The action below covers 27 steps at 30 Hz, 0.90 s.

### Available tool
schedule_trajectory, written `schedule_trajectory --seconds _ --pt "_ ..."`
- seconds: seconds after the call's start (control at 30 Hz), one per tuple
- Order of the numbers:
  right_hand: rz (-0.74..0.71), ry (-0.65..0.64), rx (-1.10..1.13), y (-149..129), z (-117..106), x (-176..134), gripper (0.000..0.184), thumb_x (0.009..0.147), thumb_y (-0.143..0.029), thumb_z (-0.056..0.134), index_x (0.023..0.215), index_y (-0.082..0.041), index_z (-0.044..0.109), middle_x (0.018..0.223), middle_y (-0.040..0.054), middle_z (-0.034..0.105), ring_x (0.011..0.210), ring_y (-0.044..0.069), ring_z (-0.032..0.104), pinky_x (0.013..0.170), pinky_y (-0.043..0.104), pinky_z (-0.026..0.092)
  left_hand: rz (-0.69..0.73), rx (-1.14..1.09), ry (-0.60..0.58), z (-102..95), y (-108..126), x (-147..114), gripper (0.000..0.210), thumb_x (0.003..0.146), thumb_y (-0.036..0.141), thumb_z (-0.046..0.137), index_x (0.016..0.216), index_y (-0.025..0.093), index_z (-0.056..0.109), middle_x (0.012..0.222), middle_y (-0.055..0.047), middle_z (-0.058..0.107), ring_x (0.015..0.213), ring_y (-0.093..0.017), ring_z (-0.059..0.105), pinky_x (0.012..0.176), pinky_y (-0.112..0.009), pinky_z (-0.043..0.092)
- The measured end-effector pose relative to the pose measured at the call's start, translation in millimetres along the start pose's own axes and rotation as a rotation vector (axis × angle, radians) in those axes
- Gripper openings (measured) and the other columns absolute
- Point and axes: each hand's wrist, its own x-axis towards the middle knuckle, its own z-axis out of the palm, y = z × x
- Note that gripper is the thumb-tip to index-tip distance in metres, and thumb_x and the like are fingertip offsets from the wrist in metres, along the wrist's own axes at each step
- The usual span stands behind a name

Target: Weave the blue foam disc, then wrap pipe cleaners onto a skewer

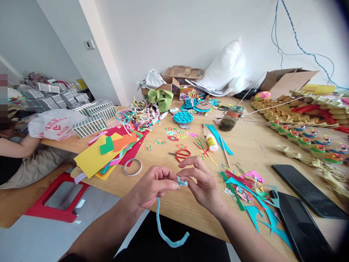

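My left hand (159,185) is closed, its thumb and forefinger pinching a light blue pipe cleaner (166,238) near its bent upper end. The long tail hangs in a curve below that hand, over my lap. On the other side, my right hand (201,183) has its thumb and a fingertip at the small folded loop, with the upper fingers raised and bent. Just beyond the hands lie orange-handled scissors (182,155) on the table. A roll of white tape (132,167) rests left of them.
Coloured paper sheets (94,156) lie at left, paper scraps (253,185) at right beside two phones (302,225). A glue bottle (212,142), a glass jar (231,119) and small paper fish (173,138) stand or lie farther back. Egg trays (283,109) line the right; another person's arm (16,147) shows left.
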Motion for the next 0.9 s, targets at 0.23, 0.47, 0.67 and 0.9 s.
schedule_trajectory --seconds 0.23,0.47,0.67,0.9 --pt "0.130 -0.139 0.067 -0.9 -13.7 17.0 0.014 0.088 -0.026 0.054 0.078 -0.020 0.061 0.074 0.0027 0.060 0.073 0.016 0.055 0.072 0.032 0.044 0.119 0.350 0.108 0.3 -6.0 3.1 0.011 0.068 0.021 0.061 0.061 0.013 0.057 0.051 0.004 0.046 0.045 -0.005 0.034 0.044 -0.020 0.025" --pt "0.510 -0.490 0.159 7.5 -17.8 21.3 0.037 0.083 -0.051 0.052 0.072 -0.018 0.064 0.068 0.0030 0.063 0.064 0.015 0.057 0.060 0.026 0.044 0.487 1.044 0.319 4.6 -15.2 -3.2 0.015 0.082 0.018 0.048 0.071 0.017 0.057 0.061 0.001 0.059 0.051 -0.008 0.048 0.050 -0.021 0.033" --pt "0.614 -0.515 0.387 15.6 -12.0 17.9 0.037 0.081 -0.052 0.055 0.071 -0.017 0.064 0.067 0.0011 0.061 0.065 0.013 0.055 0.060 0.025 0.042 0.720 1.351 0.307 3.1 -22.4 -3.3 0.017 0.085 0.009 0.042 0.078 0.017 0.056 0.066 0.000 0.063 0.056 -0.010 0.056 0.055 -0.023 0.036" --pt "0.661 -0.497 0.314 17.4 -13.9 14.1 0.028 0.081 -0.041 0.058 0.072 -0.016 0.063 0.058 -0.0031 0.051 0.054 0.009 0.041 0.051 0.023 0.030 0.824 1.531 0.348 -1.6 -32.7 -0.4 0.014 0.085 0.011 0.044 0.080 0.016 0.056 0.063 0.000 0.061 0.056 -0.012 0.056 0.053 -0.026 0.035"
